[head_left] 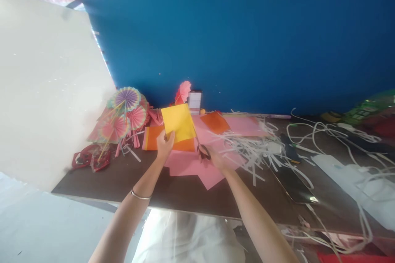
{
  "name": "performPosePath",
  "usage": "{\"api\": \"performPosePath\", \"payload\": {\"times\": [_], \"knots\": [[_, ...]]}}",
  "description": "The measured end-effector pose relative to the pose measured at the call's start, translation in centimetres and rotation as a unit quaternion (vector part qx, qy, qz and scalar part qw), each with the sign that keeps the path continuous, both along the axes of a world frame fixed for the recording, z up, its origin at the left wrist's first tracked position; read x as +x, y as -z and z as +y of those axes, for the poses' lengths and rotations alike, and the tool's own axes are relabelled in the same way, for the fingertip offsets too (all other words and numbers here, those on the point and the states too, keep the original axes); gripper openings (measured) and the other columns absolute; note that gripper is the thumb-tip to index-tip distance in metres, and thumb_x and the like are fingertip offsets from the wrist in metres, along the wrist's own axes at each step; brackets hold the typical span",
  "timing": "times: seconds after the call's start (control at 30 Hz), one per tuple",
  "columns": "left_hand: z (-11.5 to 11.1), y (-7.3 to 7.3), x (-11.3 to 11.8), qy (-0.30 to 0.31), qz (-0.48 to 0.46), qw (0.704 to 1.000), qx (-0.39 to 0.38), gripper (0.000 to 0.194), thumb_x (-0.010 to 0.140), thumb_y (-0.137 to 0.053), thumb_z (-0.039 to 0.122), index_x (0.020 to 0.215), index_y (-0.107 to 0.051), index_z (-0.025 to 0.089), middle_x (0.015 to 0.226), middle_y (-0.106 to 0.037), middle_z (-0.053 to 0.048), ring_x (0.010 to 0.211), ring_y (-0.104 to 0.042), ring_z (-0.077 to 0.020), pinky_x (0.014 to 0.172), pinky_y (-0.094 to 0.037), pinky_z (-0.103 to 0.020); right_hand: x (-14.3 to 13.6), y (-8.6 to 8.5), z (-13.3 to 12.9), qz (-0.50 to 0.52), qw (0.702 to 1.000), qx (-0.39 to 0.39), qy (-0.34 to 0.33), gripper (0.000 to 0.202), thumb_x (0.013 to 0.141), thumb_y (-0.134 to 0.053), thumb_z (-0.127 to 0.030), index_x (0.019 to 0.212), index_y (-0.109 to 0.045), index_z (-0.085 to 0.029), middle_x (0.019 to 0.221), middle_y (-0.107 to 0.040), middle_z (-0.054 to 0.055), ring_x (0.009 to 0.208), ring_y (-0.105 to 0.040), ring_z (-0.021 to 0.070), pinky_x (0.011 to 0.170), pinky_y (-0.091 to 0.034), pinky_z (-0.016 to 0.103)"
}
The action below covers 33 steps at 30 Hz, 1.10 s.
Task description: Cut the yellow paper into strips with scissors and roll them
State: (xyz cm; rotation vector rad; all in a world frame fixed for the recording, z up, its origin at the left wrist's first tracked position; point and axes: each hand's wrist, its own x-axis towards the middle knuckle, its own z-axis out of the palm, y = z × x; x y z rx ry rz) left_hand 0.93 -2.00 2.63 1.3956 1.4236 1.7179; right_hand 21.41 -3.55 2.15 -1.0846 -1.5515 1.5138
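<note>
My left hand pinches the lower left part of a yellow paper sheet and keeps it raised above the table. In my right hand is a pair of scissors, my fingers in its dark handles. The blades run up along the right edge of the yellow sheet; whether they are parted is too blurred to see. Beneath both hands lie pink paper sheets and an orange sheet. Another orange sheet rests farther back on the pink paper.
Folded paper fans stand at the left by a red plastic packet. White paper strips pile up right of the sheets. Farther right are a dark phone, white cables and a white box-like thing. A blue wall closes the back.
</note>
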Motion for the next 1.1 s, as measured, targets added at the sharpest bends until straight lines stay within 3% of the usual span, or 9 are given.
{"api": "performPosePath", "payload": {"times": [1.1], "knots": [[-0.09,-0.22,0.03,-0.013,0.010,1.000,-0.023,0.028,0.075,-0.055,0.041,0.085,-0.061,0.015,0.069,-0.060,-0.002,0.057,-0.051,-0.0115,0.049,-0.037,-0.021,0.01,0.03,0.19,0.016,1.000,0.008,-0.018,0.038,0.079,-0.047,-0.056,0.069,-0.051,-0.019,0.056,-0.056,0.000,0.048,-0.053,0.0127,0.037,-0.040,0.021]]}}
